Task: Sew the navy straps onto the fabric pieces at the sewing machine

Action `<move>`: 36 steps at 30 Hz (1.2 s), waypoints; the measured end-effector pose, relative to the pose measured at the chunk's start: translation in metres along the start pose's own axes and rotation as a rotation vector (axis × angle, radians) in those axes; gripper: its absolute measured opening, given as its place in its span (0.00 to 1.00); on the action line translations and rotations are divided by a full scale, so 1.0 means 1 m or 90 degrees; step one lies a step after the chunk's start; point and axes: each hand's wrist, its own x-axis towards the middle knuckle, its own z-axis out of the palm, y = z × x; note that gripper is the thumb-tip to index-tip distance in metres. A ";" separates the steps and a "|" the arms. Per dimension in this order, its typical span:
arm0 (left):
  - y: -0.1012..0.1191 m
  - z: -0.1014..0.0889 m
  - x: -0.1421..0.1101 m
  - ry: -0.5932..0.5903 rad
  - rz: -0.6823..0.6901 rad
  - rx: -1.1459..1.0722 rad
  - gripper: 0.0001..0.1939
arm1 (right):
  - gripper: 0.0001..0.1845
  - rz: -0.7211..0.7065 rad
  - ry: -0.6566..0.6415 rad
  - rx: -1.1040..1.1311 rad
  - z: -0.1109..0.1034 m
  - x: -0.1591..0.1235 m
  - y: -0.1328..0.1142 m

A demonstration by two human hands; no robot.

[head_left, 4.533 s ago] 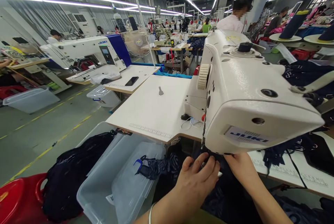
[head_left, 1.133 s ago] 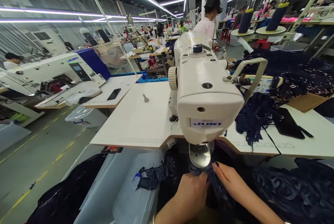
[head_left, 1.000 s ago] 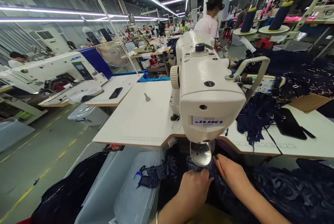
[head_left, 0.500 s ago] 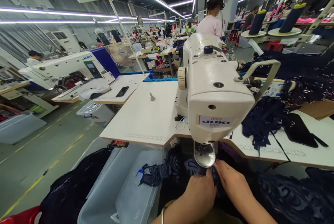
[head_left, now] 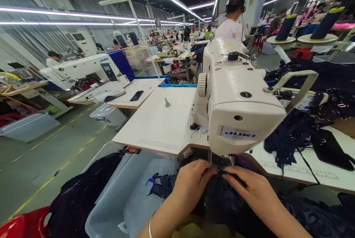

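Observation:
Dark navy fabric (head_left: 222, 197) hangs between my two hands, just below the head of a white JUKI sewing machine (head_left: 244, 119). My left hand (head_left: 194, 179) pinches its upper edge from the left, thumb and fingers pressed together. From the right, my right hand (head_left: 249, 182) pinches the same edge, its fingertips close to the left ones. The needle area lies right behind the fingertips and is hardly visible. A patterned navy lace piece (head_left: 163, 184) with a blue tip trails to the left of my left hand over a bin.
Below on the left stand a clear plastic bin (head_left: 107, 208), a dark fabric heap (head_left: 80, 190) and a red stool (head_left: 27, 227). A metal piece (head_left: 167, 102) lies on the white table (head_left: 149, 123). Navy straps (head_left: 288, 138) and a black phone (head_left: 337, 149) lie right.
Both hands have drawn back from under the machine head and now meet at the fabric's edge, the left raised and turned. The view has shifted slightly to the left.

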 end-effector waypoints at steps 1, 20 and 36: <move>-0.001 0.002 0.001 0.031 0.022 0.034 0.13 | 0.10 0.032 0.024 -0.007 0.004 0.004 0.003; 0.012 0.020 -0.001 -0.039 0.175 0.284 0.15 | 0.13 0.206 0.033 0.228 0.001 0.032 0.026; 0.024 0.031 0.001 0.030 0.100 0.381 0.16 | 0.18 0.126 0.039 -0.043 -0.010 0.047 0.024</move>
